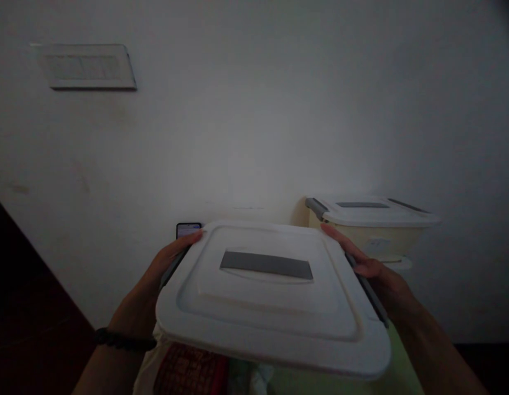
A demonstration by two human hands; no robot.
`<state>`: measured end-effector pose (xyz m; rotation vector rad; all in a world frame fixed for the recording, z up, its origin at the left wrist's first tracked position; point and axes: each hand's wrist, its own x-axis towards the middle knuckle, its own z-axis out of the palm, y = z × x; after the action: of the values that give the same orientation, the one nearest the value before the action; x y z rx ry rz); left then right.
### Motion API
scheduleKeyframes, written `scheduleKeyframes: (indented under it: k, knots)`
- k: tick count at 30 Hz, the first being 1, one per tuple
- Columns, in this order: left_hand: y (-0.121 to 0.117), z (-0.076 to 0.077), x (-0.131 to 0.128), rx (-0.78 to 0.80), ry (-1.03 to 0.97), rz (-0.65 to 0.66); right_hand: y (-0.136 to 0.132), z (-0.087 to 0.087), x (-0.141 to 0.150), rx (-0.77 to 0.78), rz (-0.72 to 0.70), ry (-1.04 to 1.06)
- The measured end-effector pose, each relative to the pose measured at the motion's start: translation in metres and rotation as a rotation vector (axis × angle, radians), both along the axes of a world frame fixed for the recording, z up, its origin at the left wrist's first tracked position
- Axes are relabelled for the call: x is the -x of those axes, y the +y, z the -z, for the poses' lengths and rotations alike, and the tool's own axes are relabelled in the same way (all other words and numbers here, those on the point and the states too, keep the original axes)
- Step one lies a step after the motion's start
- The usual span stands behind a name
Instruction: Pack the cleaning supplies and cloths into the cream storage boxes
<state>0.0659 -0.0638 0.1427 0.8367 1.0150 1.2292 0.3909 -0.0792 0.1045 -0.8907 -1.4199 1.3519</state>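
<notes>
A white storage box lid (274,307) with rounded corners spans the lower middle of the head view. It has a grey strip handle (266,266) on top and dark grey latches along both sides. My left hand (167,263) grips its left edge, thumb on top near the far corner. On the opposite edge my right hand (372,271) holds the lid, with a finger reaching to the far corner. The fingers underneath are hidden. Whether a box body is attached below the lid, I cannot tell.
Behind the right hand stands a cream box (361,241) with a white lid and grey latches. A phone (188,229) rests upright by the wall. Below the lid's near edge show a red patterned thing (188,370) and a pale green surface (320,381).
</notes>
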Motion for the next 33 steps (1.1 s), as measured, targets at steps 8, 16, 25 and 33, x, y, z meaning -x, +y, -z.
scheduleKeyframes:
  k: [8,16,25,33]
  knots:
    - [-0.005,-0.007,0.001,-0.028,-0.029,-0.072,-0.006,-0.002,-0.022,-0.205,-0.037,-0.555]
    - [-0.006,-0.009,-0.005,-0.017,-0.028,-0.001,-0.01,0.003,-0.036,0.01,-0.005,-0.395]
    - [-0.022,-0.022,-0.007,0.033,0.003,-0.042,-0.017,-0.022,-0.016,-0.094,0.074,-0.602]
    - [-0.001,-0.014,0.001,-0.172,0.118,0.124,-0.047,-0.038,0.049,-0.599,0.433,-0.947]
